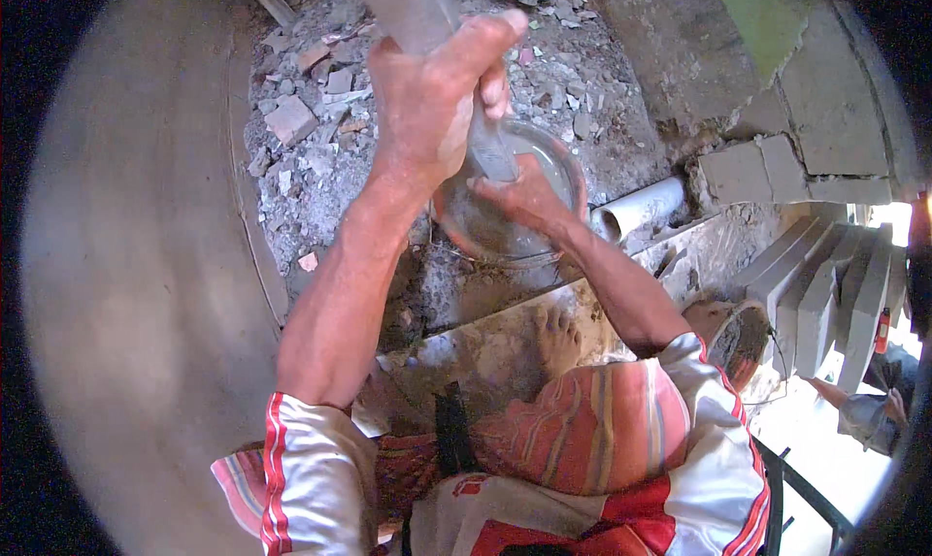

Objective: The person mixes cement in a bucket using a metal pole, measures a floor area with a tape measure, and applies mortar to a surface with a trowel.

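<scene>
My left hand is raised and wrapped round a long, translucent greyish thing, its thumb stretched along the top. It looks like plastic, but whether it is a bottle or a bag I cannot tell. The thing slants down to the right, and its lower end meets my right hand, whose fingers are closed about that end. Both hands are over a round basin with a reddish-brown rim and greyish, wet-looking contents. My left forearm and hand hide part of the basin's left side.
Rubble and broken brick cover the ground beyond the basin. A white pipe lies to its right, near a low block wall. Further right are a bucket, grey slabs and another person's arm. A smooth wall rises at left.
</scene>
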Demonstrator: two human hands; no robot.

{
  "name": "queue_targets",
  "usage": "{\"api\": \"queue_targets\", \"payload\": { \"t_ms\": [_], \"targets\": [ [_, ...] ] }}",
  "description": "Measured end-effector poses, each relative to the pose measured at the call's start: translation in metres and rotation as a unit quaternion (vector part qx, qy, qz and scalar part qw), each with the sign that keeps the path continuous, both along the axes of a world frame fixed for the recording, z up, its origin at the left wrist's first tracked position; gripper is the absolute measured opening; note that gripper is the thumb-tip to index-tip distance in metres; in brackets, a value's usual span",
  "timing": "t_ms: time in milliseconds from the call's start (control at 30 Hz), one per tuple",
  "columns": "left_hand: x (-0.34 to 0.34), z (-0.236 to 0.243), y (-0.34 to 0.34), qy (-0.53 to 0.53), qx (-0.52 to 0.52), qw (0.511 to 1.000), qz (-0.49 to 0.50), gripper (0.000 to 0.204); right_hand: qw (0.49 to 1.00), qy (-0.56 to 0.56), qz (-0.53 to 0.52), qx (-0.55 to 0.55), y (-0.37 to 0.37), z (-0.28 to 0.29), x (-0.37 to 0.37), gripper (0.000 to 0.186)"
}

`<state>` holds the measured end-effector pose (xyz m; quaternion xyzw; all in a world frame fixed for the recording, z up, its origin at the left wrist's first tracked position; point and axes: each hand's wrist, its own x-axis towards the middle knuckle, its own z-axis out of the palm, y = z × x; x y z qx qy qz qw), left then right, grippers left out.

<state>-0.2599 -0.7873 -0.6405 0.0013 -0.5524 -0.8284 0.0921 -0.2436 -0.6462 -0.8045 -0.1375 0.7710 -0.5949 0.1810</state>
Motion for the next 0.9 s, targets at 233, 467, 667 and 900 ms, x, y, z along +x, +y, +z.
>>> {"api": "queue_targets", "payload": {
  "t_ms": [233, 467, 667, 900],
  "targets": [
    [-0.011, 0.026, -0.006, -0.015, -0.122, 0.992, 0.024, 0.026, 0.995, -0.084, -0.028, -0.046, -0.042, 0.006, -0.010, 0.026],
    [-0.006, 0.003, -0.002, 0.054, -0.130, 0.989, 0.054, 0.027, 0.999, 0.047, 0.010, 0.008, -0.020, -0.012, -0.048, 0.019],
    [-0.004, -0.009, 0.007, 0.013, -0.005, 1.000, -0.010, 0.022, 1.000, -0.004, 0.003, -0.019, 0.005, -0.006, -0.015, 0.024],
    [0.006, 0.024, -0.008, 0.023, -0.078, 0.996, 0.036, 0.029, 0.998, -0.062, 0.021, 0.019, -0.027, 0.014, 0.002, 0.019]
  ]
}}
